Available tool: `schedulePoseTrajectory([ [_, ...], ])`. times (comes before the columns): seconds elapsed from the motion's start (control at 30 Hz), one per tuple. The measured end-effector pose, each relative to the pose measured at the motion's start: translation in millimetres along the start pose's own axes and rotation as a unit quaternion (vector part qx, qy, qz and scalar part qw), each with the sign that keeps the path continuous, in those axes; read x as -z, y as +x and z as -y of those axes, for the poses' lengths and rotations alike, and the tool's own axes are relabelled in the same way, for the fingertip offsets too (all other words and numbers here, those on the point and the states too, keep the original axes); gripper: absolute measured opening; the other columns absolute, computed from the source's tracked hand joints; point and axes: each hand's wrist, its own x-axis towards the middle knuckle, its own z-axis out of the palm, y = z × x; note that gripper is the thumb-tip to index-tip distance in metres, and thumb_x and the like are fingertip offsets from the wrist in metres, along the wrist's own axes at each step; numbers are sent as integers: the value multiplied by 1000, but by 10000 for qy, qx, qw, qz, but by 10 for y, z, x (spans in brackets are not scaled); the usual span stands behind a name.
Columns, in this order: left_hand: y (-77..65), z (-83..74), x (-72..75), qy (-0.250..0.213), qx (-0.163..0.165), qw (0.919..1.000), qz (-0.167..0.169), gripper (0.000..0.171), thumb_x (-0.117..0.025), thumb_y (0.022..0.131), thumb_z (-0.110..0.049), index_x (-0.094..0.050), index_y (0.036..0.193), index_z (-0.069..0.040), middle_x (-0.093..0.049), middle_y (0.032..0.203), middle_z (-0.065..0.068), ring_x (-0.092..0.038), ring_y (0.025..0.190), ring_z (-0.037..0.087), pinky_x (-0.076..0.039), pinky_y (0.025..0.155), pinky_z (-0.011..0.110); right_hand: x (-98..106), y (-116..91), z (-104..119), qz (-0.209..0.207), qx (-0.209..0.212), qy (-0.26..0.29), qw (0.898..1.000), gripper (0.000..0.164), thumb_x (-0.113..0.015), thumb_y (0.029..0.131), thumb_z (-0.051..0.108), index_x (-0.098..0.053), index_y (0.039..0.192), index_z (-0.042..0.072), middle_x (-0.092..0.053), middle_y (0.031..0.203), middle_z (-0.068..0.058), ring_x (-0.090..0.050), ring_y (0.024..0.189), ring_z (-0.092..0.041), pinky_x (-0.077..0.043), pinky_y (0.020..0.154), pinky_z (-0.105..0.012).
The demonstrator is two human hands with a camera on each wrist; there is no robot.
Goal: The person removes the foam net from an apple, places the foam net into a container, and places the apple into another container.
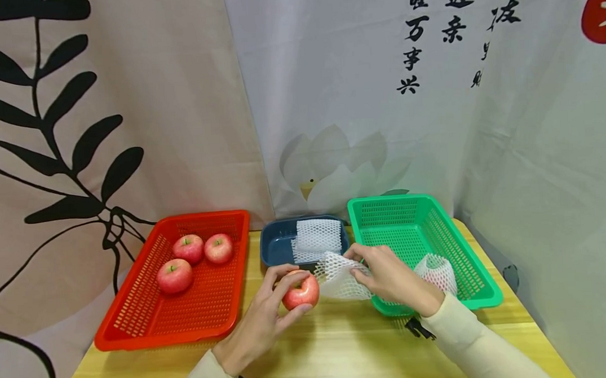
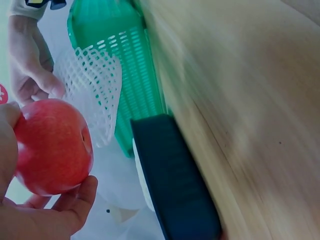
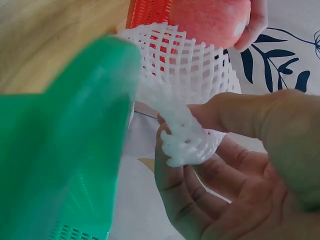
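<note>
A red apple [image 1: 301, 291] is gripped by my left hand [image 1: 262, 319], raised over the table between the two big baskets. In the left wrist view the thumb and fingers curl round the apple [image 2: 54, 147]. My right hand [image 1: 395, 274] pinches one end of a white foam net sleeve [image 1: 341, 277]. The sleeve's mesh mouth spreads toward the apple in the right wrist view, where the foam net [image 3: 185, 65] is bunched between thumb and fingers at its near end. I cannot tell whether the sleeve touches the apple.
At left, a red basket [image 1: 197, 317] holds 3 bare apples [image 1: 175, 276]. A dark blue tray [image 1: 275, 244] with flattened foam nets [image 1: 317, 239] stands at the back. On the right, a green basket [image 1: 385, 222] contains a net-wrapped apple [image 1: 437, 271]. A fabric backdrop [image 1: 329, 97] rises behind.
</note>
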Motion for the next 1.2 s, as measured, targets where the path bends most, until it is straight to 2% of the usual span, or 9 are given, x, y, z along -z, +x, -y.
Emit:
schedulePoseTrajectory([
  [0.2, -7, 15, -4, 65, -34, 9999, -74, 62, -94, 100, -26, -68, 156, -24, -61, 157, 10, -68, 138, 24, -69, 107, 35, 29, 136, 14, -156, 2, -140, 9998, 24, -81, 108, 9, -81, 132, 8, -86, 114, -8, -44, 62, -2, -48, 69, -25],
  [0.4, -16, 13, -26, 119, -32, 9999, -66, 61, -96, 99, -26, -68, 154, -25, -62, 155, 12, -71, 138, 25, -69, 105, 32, 69, 252, 24, -135, -17, -164, 9998, 24, -80, 108, 8, -80, 133, 6, -84, 108, -8, -42, 59, -3, -43, 63, -23],
  [0.57, -20, 22, -33, 167, -78, 9998, -75, 61, -96, 99, -23, -68, 153, -24, -62, 154, 14, -72, 135, 27, -71, 101, 35, 93, 386, 23, -97, -95, -141, 9998, 24, -80, 108, 7, -79, 132, 4, -82, 106, -9, -41, 58, -6, -38, 59, -23],
  [0.67, -14, 26, -36, 143, -71, 9999, -15, 62, -95, 100, -23, -67, 156, -24, -61, 156, 15, -71, 135, 27, -71, 99, 34, 107, 486, 12, -113, -118, -220, 9996, 25, -81, 108, 8, -79, 132, 3, -84, 109, -12, -47, 60, -8, -43, 62, -25],
  [0.77, -8, 27, -31, 78, -29, 9999, 72, 64, -93, 102, -25, -66, 160, -27, -59, 160, 12, -72, 137, 27, -71, 97, 29, 118, 592, -6, -143, -58, -409, 9990, 23, -81, 107, 8, -80, 130, 3, -86, 112, -13, -62, 70, -12, -57, 71, -31],
  [0.87, -4, 32, -26, 78, -30, 9999, 138, 66, -93, 103, -26, -64, 162, -29, -59, 163, 9, -71, 140, 27, -70, 99, 29, 123, 695, -32, -188, -47, -548, 9983, 20, -81, 107, 8, -82, 127, 3, -86, 109, -12, -68, 79, -16, -62, 77, -38],
  [1.2, -10, 51, -34, 241, -215, 9995, 38, 63, -93, 102, -23, -67, 160, -24, -61, 160, 9, -73, 135, 27, -72, 101, 38, 102, 1047, -128, -328, -205, -557, 9977, 16, -76, 107, 5, -84, 120, 5, -83, 101, -9, -51, 66, -15, -43, 64, -30],
])
